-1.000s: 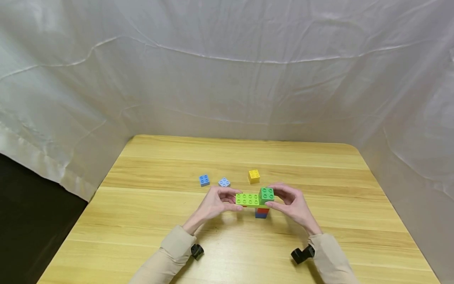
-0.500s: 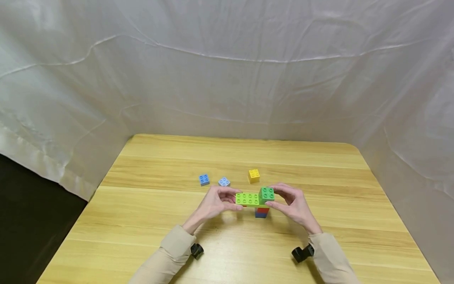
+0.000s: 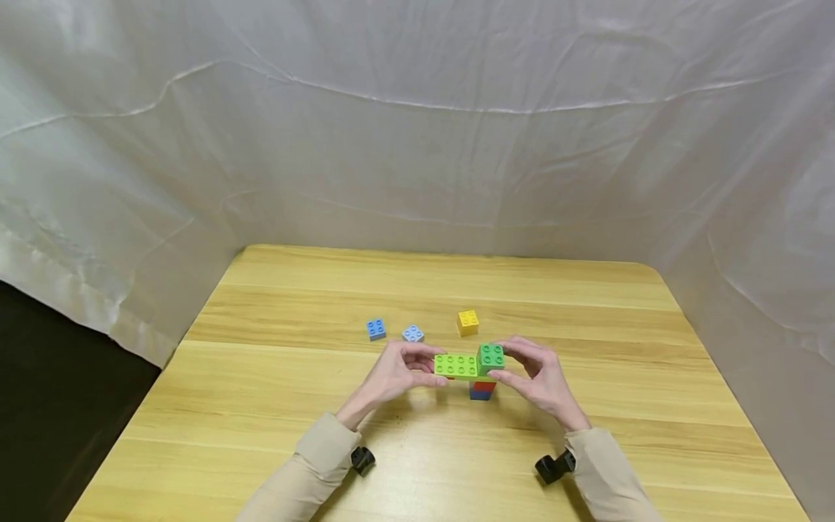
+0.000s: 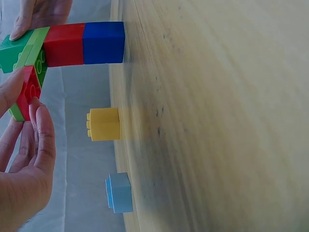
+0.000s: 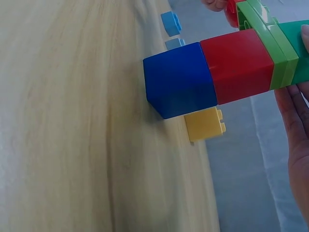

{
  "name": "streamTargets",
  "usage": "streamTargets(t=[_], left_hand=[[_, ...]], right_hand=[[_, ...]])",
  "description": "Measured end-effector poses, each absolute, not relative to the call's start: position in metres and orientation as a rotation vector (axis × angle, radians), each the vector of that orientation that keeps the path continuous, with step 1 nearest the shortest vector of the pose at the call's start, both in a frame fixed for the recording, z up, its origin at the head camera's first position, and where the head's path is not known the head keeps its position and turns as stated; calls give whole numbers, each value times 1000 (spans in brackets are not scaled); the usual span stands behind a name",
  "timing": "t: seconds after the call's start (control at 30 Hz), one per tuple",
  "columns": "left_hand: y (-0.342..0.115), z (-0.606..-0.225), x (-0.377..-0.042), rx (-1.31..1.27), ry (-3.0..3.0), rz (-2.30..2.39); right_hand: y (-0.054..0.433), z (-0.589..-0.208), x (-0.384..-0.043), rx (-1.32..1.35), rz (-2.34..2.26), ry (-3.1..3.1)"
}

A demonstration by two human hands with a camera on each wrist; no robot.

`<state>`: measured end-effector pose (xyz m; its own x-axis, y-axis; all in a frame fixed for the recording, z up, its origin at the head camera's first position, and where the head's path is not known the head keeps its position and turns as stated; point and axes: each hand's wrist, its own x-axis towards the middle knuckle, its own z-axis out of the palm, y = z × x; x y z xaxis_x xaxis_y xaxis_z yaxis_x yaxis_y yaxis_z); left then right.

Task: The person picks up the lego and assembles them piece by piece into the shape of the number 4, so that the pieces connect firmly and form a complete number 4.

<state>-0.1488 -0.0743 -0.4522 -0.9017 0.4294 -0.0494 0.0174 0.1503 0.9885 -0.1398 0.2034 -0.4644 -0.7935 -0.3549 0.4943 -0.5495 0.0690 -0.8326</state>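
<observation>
A dark blue brick [image 4: 104, 43] stands on the table with a red brick [image 5: 237, 66] on top of it. Across that red brick lie lime green bricks [image 3: 455, 367], thin and layered, reaching out to the left. A green brick [image 3: 491, 359] sits over the right end, above the column. My right hand [image 3: 538, 377] pinches this green brick between thumb and fingers. At the overhanging left end, my left hand [image 3: 398, 373] pinches a second red brick [image 4: 28, 92] fitted under the lime green bricks, its open underside showing in the left wrist view.
Behind the hands, a yellow brick [image 3: 467, 322], a light blue brick [image 3: 413, 333] and a blue brick [image 3: 376, 329] stand apart on the wooden table [image 3: 261, 406]. Pale curtains [image 3: 417, 145] hang around the back and sides.
</observation>
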Motion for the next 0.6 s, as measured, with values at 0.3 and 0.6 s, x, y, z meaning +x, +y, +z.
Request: streamTargets(t=[0.3, 0.6], left_hand=[[-74, -452, -150, 437, 2110, 1800], [-74, -451, -150, 406, 2091, 1807]], right_hand=[[203, -469, -140, 983, 1798, -2086], [200, -471, -142, 999, 1705, -2078]])
